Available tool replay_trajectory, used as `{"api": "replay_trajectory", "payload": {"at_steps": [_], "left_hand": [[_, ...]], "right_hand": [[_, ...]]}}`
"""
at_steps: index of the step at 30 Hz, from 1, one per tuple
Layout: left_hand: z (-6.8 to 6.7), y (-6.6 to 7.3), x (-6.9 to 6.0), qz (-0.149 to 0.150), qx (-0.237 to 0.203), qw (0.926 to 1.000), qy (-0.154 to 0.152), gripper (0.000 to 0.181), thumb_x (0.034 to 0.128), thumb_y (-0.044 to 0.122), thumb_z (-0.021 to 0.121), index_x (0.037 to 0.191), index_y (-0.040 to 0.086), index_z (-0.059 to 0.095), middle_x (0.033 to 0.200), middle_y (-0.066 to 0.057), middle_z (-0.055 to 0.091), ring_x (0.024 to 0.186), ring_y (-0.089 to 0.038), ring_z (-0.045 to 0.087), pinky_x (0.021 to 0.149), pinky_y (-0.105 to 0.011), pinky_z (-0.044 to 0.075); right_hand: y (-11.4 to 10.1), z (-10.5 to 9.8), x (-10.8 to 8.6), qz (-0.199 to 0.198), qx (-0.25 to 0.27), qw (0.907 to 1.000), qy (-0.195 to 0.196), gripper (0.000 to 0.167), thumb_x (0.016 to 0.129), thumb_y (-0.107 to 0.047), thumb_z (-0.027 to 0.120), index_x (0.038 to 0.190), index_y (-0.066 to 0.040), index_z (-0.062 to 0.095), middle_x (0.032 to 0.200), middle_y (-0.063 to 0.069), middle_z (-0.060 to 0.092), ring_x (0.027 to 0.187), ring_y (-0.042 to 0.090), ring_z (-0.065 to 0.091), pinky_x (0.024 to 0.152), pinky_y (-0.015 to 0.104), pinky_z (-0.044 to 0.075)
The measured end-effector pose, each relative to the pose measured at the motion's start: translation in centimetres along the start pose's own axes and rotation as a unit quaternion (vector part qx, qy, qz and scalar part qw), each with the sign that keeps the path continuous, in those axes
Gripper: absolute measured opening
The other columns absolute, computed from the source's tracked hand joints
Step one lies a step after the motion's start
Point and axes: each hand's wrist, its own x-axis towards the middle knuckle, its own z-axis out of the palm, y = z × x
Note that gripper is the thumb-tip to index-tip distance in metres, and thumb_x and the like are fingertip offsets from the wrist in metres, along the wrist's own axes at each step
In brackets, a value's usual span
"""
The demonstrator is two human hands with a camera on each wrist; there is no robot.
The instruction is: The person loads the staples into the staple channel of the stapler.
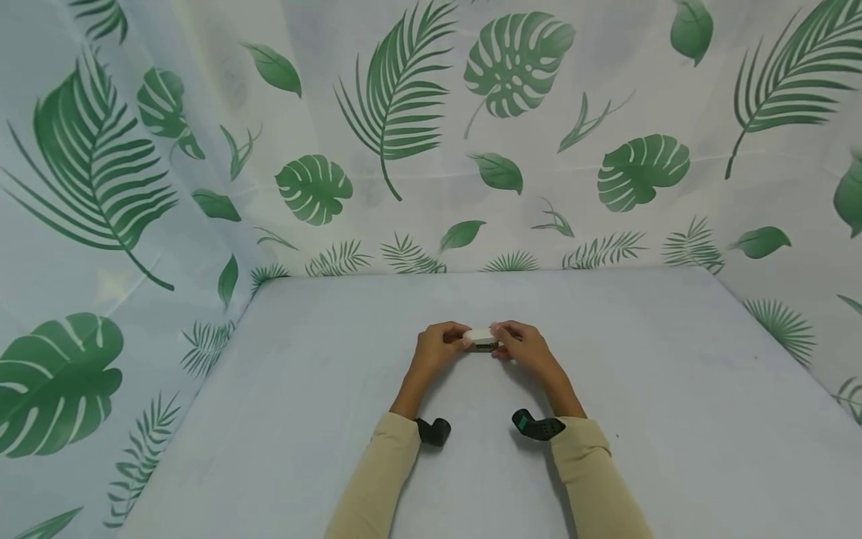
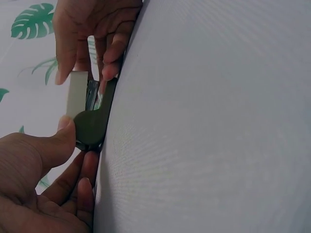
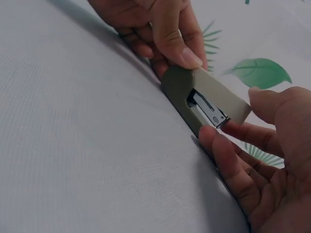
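Observation:
A small stapler (image 3: 218,94) with a cream top arm and a dark green base lies on the table, its mouth parted and the metal staple magazine (image 3: 208,109) showing between the two halves. My left hand (image 1: 438,349) grips the rounded hinge end, thumb on the cream arm, as the left wrist view shows. At the front end, my right hand (image 1: 528,346) pinches the stapler, with its thumb at the tip of the cream arm and its fingers by the magazine and base. In the left wrist view the green hinge (image 2: 91,127) is nearest the left fingers.
A white cloth-covered table (image 1: 303,389) extends around both hands. Behind and beside it hang white curtains (image 1: 417,217) printed with green leaves. Each wrist wears a black camera mount, one on the left (image 1: 434,432) and one on the right (image 1: 536,427).

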Motion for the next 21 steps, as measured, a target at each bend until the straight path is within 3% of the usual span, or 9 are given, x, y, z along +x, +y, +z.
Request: {"api": "replay_trajectory", "payload": {"at_steps": [21], "left_hand": [[0.0, -0.46, -0.3, -0.012, -0.022, 0.9997, -0.006, 0.027, 0.0897, 0.017, 0.072, 0.114, 0.007, 0.071, 0.108, -0.01, 0.074, 0.096, -0.022, 0.069, 0.087, -0.037, 0.053]], "right_hand": [[-0.04, 0.48, -0.37, 0.025, -0.01, 0.9996, 0.012, 0.047, 0.101, -0.037, 0.053, 0.126, 0.002, 0.06, 0.114, 0.021, 0.067, 0.074, 0.008, 0.069, 0.079, 0.024, 0.045]]}}
